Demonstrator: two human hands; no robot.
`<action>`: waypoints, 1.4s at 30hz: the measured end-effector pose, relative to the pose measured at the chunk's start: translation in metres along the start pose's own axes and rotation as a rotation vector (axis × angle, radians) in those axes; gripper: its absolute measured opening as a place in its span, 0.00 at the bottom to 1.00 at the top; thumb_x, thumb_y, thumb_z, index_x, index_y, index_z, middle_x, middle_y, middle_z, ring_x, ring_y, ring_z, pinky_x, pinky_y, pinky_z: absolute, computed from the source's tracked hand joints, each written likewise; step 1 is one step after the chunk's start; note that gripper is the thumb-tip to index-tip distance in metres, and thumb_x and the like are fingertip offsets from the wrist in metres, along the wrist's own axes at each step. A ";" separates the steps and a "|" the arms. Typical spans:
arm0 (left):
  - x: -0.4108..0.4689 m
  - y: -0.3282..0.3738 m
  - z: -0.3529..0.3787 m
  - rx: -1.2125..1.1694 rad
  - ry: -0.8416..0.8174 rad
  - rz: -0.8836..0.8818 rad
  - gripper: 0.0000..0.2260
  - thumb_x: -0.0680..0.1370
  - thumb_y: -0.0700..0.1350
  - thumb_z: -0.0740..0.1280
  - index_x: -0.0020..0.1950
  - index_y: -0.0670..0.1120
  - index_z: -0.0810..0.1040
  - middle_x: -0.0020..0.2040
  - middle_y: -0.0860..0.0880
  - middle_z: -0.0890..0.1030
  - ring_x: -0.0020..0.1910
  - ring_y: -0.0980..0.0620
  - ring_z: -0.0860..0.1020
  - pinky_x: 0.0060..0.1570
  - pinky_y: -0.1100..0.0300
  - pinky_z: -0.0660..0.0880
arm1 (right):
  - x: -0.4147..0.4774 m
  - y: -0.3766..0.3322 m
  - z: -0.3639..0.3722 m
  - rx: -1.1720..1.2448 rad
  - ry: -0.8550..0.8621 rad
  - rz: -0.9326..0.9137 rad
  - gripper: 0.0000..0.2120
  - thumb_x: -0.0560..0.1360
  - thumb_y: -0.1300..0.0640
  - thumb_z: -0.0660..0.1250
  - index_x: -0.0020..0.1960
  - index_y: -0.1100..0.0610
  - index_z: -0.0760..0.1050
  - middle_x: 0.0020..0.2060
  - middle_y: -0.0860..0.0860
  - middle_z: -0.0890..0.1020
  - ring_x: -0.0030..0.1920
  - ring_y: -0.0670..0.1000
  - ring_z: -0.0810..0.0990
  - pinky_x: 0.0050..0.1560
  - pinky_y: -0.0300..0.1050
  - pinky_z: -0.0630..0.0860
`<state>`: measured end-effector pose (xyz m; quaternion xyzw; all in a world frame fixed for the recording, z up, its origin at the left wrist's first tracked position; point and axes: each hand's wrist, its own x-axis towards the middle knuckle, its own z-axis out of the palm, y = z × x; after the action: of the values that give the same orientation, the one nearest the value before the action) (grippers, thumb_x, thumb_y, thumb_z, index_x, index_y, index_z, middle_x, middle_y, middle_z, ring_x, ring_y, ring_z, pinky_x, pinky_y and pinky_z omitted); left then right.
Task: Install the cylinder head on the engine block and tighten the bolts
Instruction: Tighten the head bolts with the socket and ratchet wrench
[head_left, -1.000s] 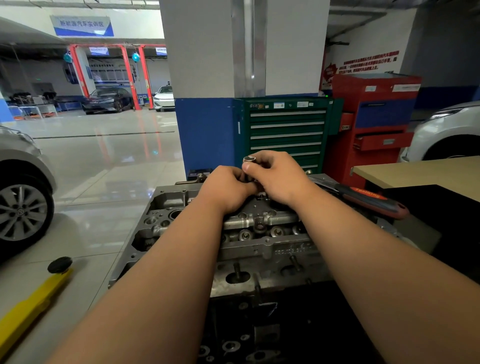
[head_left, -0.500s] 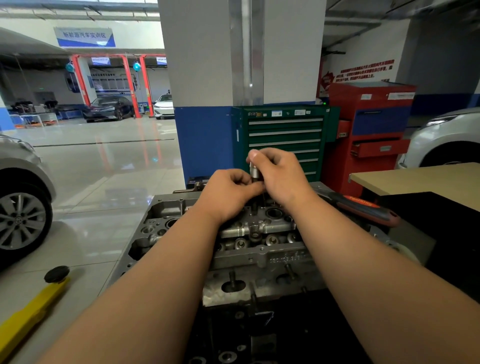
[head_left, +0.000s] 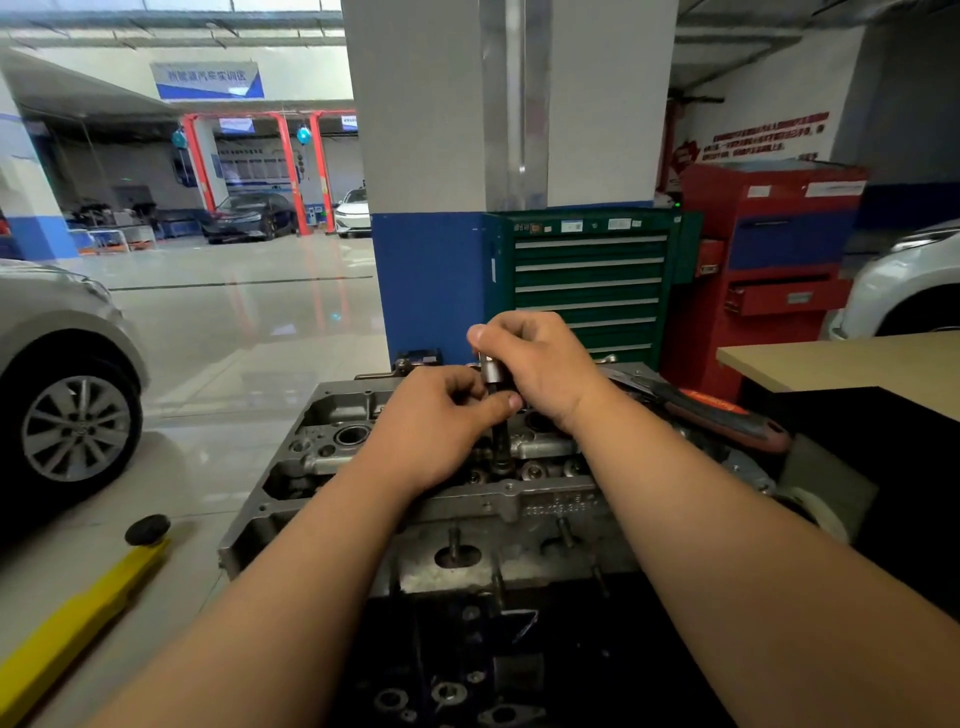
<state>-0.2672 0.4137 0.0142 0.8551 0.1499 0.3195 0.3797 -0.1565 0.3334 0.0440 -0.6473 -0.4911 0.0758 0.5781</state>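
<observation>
The grey metal cylinder head (head_left: 363, 467) lies on the dark engine block (head_left: 493, 665) in front of me. A steel socket on a thin dark shaft (head_left: 493, 379) stands upright over the middle of the head, its lower end in a bolt recess. My right hand (head_left: 540, 364) grips the socket's top from the right. My left hand (head_left: 441, 415) pinches the shaft just below with thumb and fingers. The bolt itself is hidden by the tool and my hands.
A wrench with a red-and-black handle (head_left: 717, 415) lies on the head's far right. A tan table (head_left: 852, 364) stands to the right, green (head_left: 587, 280) and red (head_left: 769, 270) tool cabinets behind. A car wheel (head_left: 72, 426) and a yellow lift arm (head_left: 78, 623) are at left.
The socket and shaft have risen from under my hands and now stand tall above the head. My right hand lifted with the top; my left slid to pinch the shaft.
</observation>
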 end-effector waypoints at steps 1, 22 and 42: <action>-0.002 0.001 -0.001 0.011 -0.005 0.007 0.15 0.73 0.52 0.72 0.32 0.47 0.74 0.24 0.56 0.71 0.24 0.58 0.66 0.26 0.68 0.63 | -0.002 -0.002 -0.002 -0.015 -0.020 -0.030 0.12 0.76 0.54 0.67 0.34 0.54 0.77 0.29 0.47 0.76 0.33 0.44 0.74 0.39 0.41 0.72; -0.014 0.007 -0.008 0.025 -0.118 0.047 0.03 0.73 0.48 0.71 0.40 0.51 0.82 0.35 0.63 0.81 0.35 0.64 0.76 0.38 0.69 0.72 | -0.041 0.008 -0.006 0.007 -0.096 0.031 0.08 0.74 0.60 0.70 0.51 0.52 0.81 0.46 0.51 0.85 0.50 0.50 0.83 0.55 0.44 0.77; -0.015 0.010 -0.006 0.125 -0.129 0.013 0.07 0.71 0.48 0.75 0.44 0.47 0.81 0.38 0.49 0.82 0.39 0.52 0.80 0.46 0.52 0.77 | -0.038 0.014 -0.003 0.072 -0.061 0.044 0.02 0.74 0.55 0.70 0.43 0.52 0.79 0.40 0.48 0.85 0.43 0.47 0.83 0.44 0.43 0.80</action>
<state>-0.2821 0.4028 0.0184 0.8969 0.1392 0.2563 0.3324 -0.1660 0.3056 0.0152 -0.6343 -0.4908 0.1257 0.5839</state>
